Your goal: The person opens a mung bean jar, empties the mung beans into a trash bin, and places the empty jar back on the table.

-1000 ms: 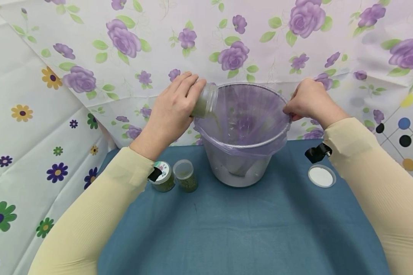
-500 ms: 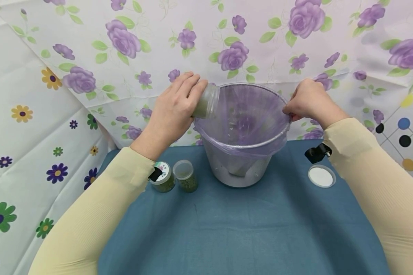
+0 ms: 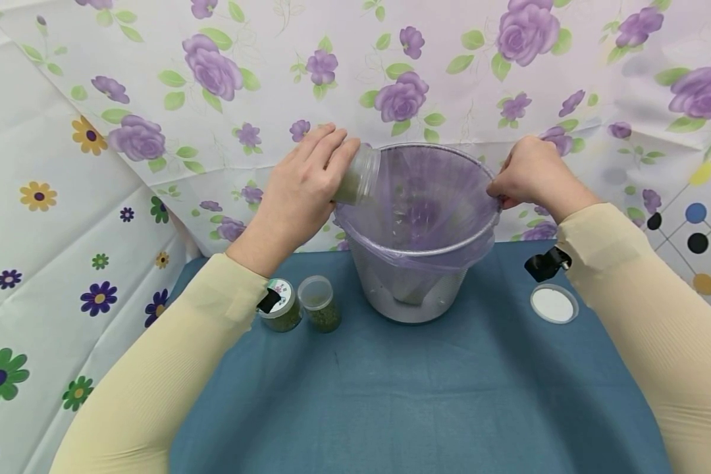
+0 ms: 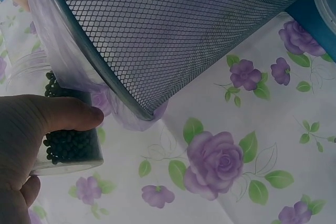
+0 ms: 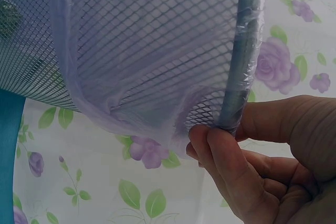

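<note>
**Clear plastic jar tipped at the rim of a silver mesh bin**

From here I see the person's left hand at the bin's left rim, its grip closed round the jar, small dark-green beans inside. At the bin's right rim the right hand pinches the thin purple plastic bag lining it. Left of the bin's base, a squat lidded jar and a slim clear tub stand on the blue-covered worktop; right of it lies a round white lid.

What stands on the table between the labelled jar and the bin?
Another clear jar stands there, between the labelled jar and the bin; the head view shows it.
</note>
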The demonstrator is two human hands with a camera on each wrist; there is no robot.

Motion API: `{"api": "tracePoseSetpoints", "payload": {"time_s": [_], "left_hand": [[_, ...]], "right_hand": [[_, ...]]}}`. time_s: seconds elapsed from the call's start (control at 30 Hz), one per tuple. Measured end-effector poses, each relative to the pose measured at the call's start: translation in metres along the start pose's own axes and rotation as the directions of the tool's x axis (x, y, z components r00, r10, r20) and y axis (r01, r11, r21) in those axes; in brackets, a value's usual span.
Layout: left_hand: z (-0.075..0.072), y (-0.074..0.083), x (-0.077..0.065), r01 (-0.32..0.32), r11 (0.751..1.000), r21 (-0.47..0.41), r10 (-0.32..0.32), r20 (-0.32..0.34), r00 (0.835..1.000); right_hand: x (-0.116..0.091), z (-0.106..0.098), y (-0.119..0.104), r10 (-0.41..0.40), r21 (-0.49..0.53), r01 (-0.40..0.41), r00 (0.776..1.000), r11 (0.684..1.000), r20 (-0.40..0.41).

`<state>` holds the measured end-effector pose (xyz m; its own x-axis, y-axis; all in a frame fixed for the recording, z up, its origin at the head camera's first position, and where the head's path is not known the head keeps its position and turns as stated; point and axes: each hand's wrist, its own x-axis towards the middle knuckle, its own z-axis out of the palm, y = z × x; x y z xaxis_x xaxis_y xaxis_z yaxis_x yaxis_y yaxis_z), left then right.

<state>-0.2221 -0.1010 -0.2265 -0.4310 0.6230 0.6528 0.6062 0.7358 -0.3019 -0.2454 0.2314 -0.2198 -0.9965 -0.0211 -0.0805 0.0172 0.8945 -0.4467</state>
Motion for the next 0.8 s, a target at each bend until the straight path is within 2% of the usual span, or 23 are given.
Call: {"api": "tracePoseSetpoints", "payload": {"time_s": [0.23,0.47,0.8], "left_hand": [[0.0006,0.0018,0.0009,-0.007,1.000,0.004,0.007,-0.025,1.000],[0.0005,0.0022,0.0012,-0.011,1.000,0.010,0.011,-0.014,1.000],[0.0022,0.0028,0.0020,-0.037,0.999,0.037,0.038,-0.034,0.999]], "right_hand": [[0.0010,0.0003,0.0006,0.006,0.007,-0.006,1.000,1.000,0.004],[0.0011,0.0001,0.0006,0.003,0.009,-0.003,1.000,1.000,-0.004],[0.0005,0.0003,0.0007,0.000,0.002,0.000,1.000,1.000,-0.009]]}}
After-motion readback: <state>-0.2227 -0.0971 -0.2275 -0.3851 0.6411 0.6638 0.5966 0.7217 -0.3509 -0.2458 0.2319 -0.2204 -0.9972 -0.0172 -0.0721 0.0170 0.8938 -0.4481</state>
